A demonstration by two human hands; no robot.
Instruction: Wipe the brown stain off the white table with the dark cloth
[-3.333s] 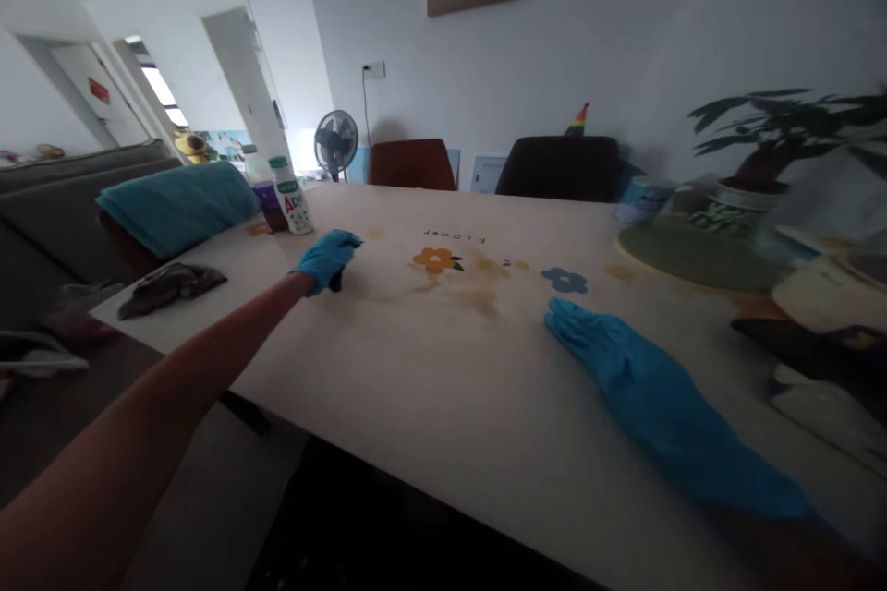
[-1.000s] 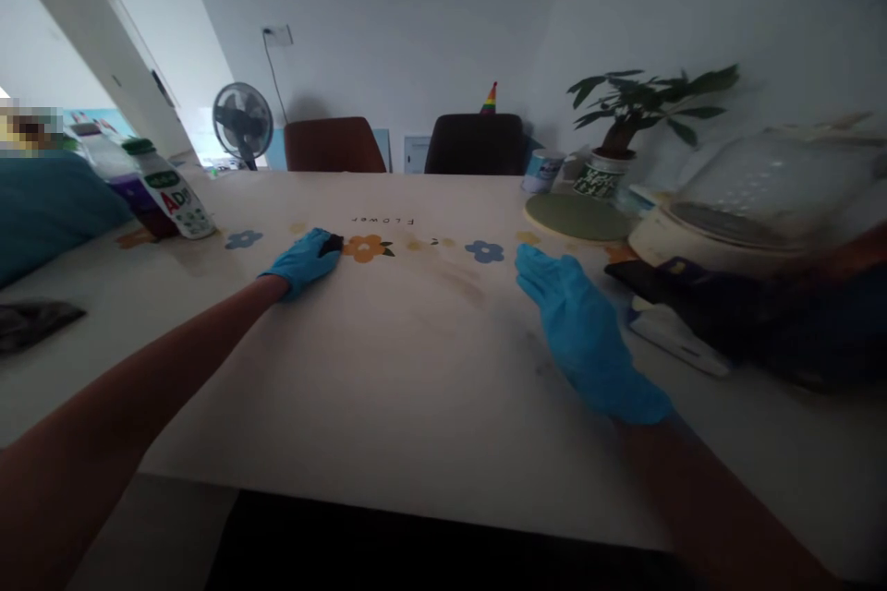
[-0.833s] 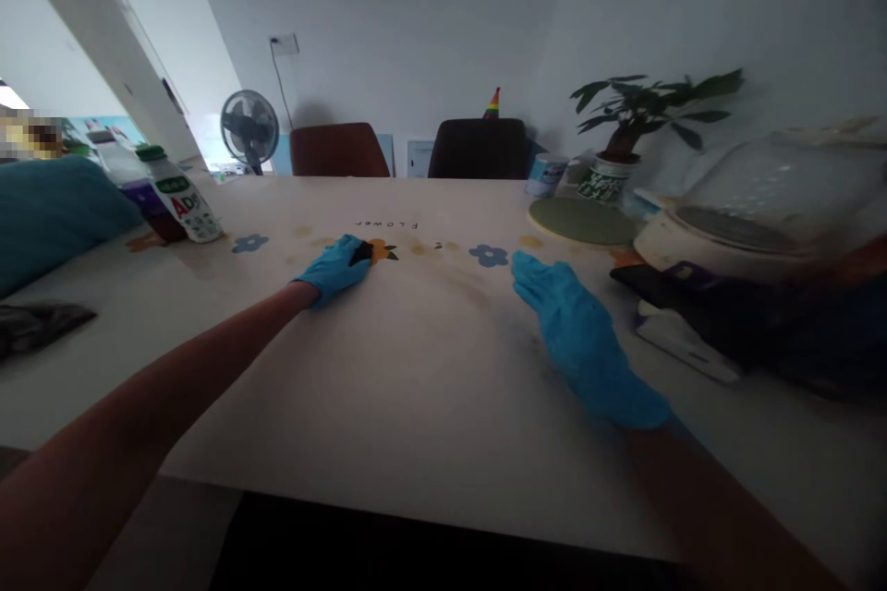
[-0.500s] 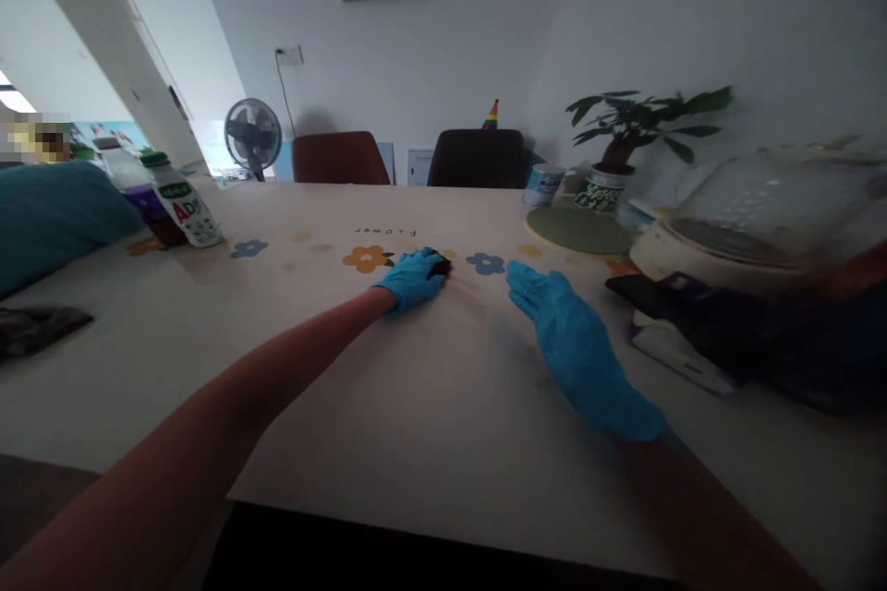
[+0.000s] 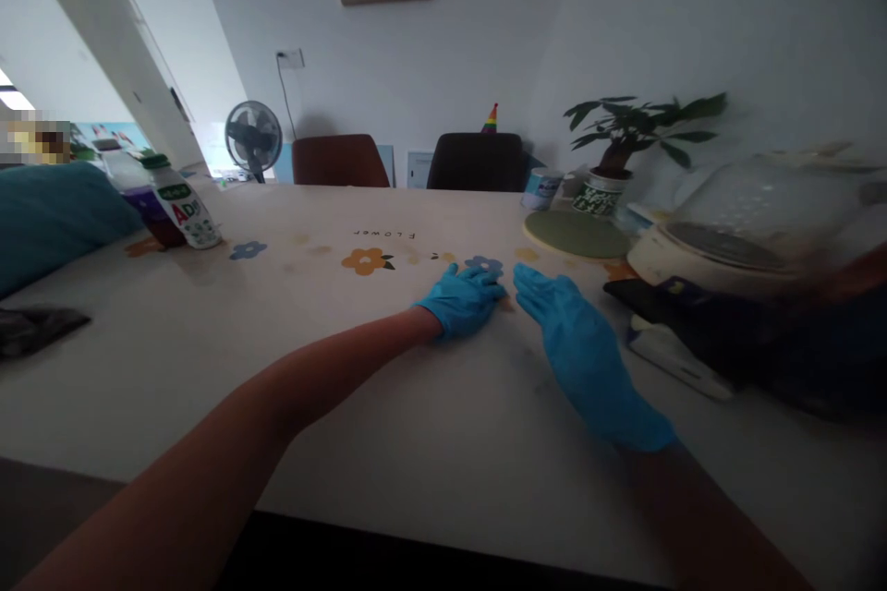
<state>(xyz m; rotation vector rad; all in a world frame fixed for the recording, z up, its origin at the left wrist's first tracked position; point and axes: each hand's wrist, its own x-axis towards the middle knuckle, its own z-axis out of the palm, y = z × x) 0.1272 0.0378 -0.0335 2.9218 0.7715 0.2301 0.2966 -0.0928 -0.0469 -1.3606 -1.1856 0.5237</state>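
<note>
Both my hands wear blue gloves and rest on a cream table (image 5: 388,406) printed with flowers. My left hand (image 5: 461,300) lies near the table's middle, beside a blue printed flower (image 5: 483,264), its fingers curled down over a small dark object that is hidden under them now. My right hand (image 5: 582,351) lies flat just to its right, fingers stretched out, holding nothing. The two hands nearly touch at the fingertips. Faint brown stains mark the table by the orange flower (image 5: 366,259).
A white bottle with a green cap (image 5: 181,214) stands at the far left beside a teal cushion (image 5: 55,217). A dark rag (image 5: 38,330) lies at the left edge. At the right are a green mat (image 5: 575,233), a potted plant (image 5: 613,171) and a lidded cooker (image 5: 748,231). Two chairs stand behind.
My left hand has slid to the right across the table, from beyond the orange flower to beside my right hand. The dark object no longer shows under its fingers. My right hand stays flat.
</note>
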